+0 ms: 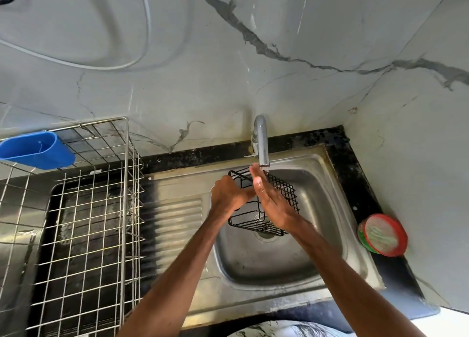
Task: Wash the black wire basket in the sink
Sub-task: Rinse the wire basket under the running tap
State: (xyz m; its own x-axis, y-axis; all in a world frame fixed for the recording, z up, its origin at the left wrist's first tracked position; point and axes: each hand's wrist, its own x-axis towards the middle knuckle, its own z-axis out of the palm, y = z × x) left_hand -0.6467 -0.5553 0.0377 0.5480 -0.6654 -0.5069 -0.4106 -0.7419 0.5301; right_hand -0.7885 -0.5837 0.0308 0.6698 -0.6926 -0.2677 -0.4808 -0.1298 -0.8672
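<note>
The black wire basket (264,204), a small rectangular rack of thin coated rods, hangs tilted over the stainless steel sink (317,184), above the drain and just under the curved chrome tap (262,141). Your left hand (229,193) is curled closed around its upper rim. Your right hand (269,197) is flat and open, fingers straight, pressed against the basket's side with its fingertips beneath the spout. A round red-rimmed tub (383,235) sits on the dark counter to the right; a steel wire dish rack (83,209) with a blue plastic cup (35,150) stands left.
</note>
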